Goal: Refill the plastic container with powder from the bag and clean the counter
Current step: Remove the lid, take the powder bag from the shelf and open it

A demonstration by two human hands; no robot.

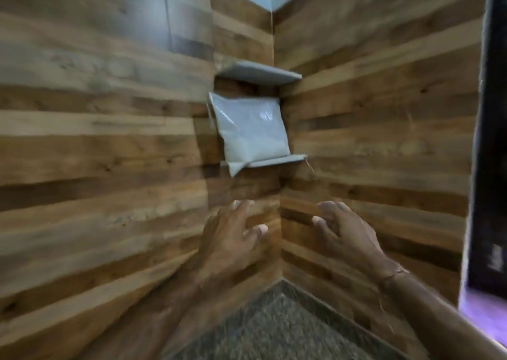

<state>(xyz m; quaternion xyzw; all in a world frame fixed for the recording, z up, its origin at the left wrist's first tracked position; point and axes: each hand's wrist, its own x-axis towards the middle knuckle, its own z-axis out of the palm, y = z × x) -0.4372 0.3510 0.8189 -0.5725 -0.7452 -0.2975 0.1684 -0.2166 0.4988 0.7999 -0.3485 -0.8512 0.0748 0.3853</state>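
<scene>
Your hands are both raised in front of the corner, empty, fingers spread and loosely curled, neither one touching anything. Your left hand (233, 239) sits at about 7 o'clock from the frame's middle, palm turned toward the wall, and your right hand (348, 233) sits at about 5 o'clock, with a thin thread band (395, 273) round its wrist. The two are apart, with the corner seam of the wooden walls (109, 140) running between them.

Straight above the hands, at 12 o'clock from them and well apart, the bag of powder (251, 132) stands on the lower corner shelf (277, 162). It leans back into the corner, its bottom left corner hanging over the shelf's front edge. The bag is clear plastic, and pale powder fills it. A second corner shelf (260, 71) sits just above the bag's top edge.

Below your forearms, at 6 o'clock, the speckled stone tabletop (274, 329) runs into the corner. At 3 o'clock a dark panel (493, 140) fills the frame's edge; the blur hides what it is.
</scene>
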